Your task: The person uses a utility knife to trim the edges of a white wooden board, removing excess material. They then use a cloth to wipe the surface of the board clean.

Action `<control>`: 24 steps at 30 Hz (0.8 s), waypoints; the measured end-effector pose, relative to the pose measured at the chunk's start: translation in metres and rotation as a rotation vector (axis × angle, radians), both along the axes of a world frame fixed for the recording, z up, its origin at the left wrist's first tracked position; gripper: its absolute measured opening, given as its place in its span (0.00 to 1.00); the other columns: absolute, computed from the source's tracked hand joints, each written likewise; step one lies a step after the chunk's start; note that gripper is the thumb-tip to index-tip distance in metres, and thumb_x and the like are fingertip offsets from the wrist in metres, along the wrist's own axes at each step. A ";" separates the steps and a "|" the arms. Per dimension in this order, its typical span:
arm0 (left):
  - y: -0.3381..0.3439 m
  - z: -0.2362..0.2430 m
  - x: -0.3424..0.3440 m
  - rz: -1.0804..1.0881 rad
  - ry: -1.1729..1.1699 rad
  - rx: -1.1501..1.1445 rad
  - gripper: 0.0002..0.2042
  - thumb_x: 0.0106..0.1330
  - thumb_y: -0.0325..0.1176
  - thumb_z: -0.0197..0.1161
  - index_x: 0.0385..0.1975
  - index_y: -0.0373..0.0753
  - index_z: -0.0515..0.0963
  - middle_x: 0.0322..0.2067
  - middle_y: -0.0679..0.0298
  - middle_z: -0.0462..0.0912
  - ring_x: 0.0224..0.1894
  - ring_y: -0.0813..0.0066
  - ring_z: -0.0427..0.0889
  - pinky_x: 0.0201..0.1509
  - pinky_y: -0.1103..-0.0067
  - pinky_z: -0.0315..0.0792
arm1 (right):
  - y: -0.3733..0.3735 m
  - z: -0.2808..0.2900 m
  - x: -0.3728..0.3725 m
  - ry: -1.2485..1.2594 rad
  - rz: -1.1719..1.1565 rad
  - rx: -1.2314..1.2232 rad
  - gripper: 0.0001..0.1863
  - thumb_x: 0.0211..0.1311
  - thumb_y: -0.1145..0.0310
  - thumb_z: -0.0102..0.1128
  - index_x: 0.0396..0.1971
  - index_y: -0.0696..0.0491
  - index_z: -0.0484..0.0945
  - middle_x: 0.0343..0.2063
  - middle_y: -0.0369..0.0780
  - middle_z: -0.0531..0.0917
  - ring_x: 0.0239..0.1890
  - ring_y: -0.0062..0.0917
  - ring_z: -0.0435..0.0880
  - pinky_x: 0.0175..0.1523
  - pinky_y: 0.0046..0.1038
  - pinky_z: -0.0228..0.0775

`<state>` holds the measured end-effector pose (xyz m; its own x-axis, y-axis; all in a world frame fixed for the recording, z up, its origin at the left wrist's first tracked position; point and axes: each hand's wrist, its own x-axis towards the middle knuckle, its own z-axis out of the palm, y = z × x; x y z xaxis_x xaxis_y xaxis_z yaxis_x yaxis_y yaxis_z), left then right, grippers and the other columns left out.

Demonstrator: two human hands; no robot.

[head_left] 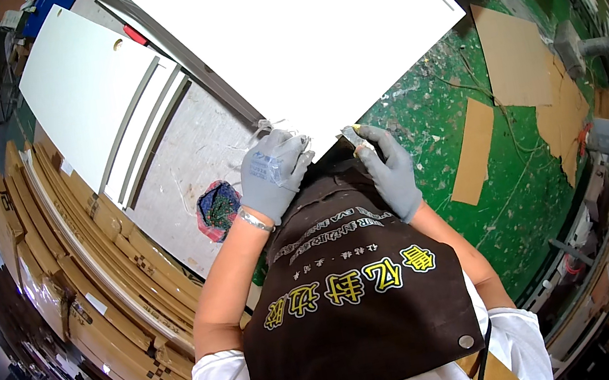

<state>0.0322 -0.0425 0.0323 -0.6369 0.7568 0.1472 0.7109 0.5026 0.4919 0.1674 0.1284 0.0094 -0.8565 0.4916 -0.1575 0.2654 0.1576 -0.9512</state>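
1. Large white panel (333,24) is lying face up ahead of the person, its near corner pointing between the two hands at the dark apron (355,302).
2. Left hand (275,171), grey glove, is sitting beside that corner, fingers bent. Can't tell if it's gripping the panel or only touching it.
3. Pale loose strands (264,127) are lying just beyond the left hand's knuckles.
4. Right hand (389,168), grey glove, is closing round a small light-coloured tool (357,138). Tool is pointing up and left, near the panel's edge. Exact type: too small to tell.
5. Smaller white panel (84,74) is lying off to the left, dark strips running along its near end.
6. Red-and-blue bundle (218,207) is resting on the grey surface (169,172), just left of the left hand.
7. Cardboard pieces (511,51) are lying on the green floor (425,89), right side.
8. Long brown cartons (92,266) are standing stacked at far left.
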 end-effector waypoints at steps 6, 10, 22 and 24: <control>0.009 -0.001 0.001 -0.153 0.169 -0.200 0.03 0.56 0.33 0.60 0.28 0.44 0.77 0.25 0.61 0.74 0.30 0.63 0.78 0.32 0.70 0.74 | 0.003 0.005 -0.001 0.016 -0.006 -0.005 0.16 0.64 0.70 0.55 0.49 0.62 0.74 0.45 0.45 0.80 0.46 0.28 0.79 0.52 0.26 0.69; 0.011 -0.012 -0.005 -0.154 0.165 -0.175 0.04 0.57 0.32 0.60 0.29 0.42 0.77 0.26 0.60 0.75 0.30 0.62 0.78 0.32 0.70 0.73 | 0.007 0.002 -0.001 0.012 -0.021 -0.015 0.17 0.64 0.70 0.55 0.50 0.61 0.74 0.46 0.45 0.80 0.49 0.28 0.78 0.55 0.27 0.68; -0.042 -0.064 -0.021 0.513 -0.757 0.423 0.10 0.69 0.36 0.54 0.37 0.34 0.72 0.28 0.62 0.75 0.29 0.73 0.75 0.33 0.78 0.72 | 0.013 -0.003 0.007 -0.025 -0.068 -0.009 0.17 0.64 0.69 0.55 0.50 0.60 0.74 0.47 0.45 0.79 0.52 0.31 0.76 0.58 0.28 0.65; -0.040 -0.047 -0.021 0.608 -1.150 0.757 0.12 0.71 0.38 0.54 0.39 0.35 0.72 0.28 0.65 0.76 0.27 0.79 0.76 0.32 0.81 0.76 | 0.013 -0.003 0.006 -0.023 -0.060 -0.034 0.17 0.64 0.69 0.55 0.50 0.60 0.74 0.48 0.45 0.79 0.52 0.31 0.76 0.58 0.28 0.65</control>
<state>0.0108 -0.0820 -0.0146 -0.8533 0.3182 -0.4130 -0.4501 -0.0499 0.8916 0.1731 0.1410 0.0061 -0.8215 0.5362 -0.1940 0.2951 0.1086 -0.9493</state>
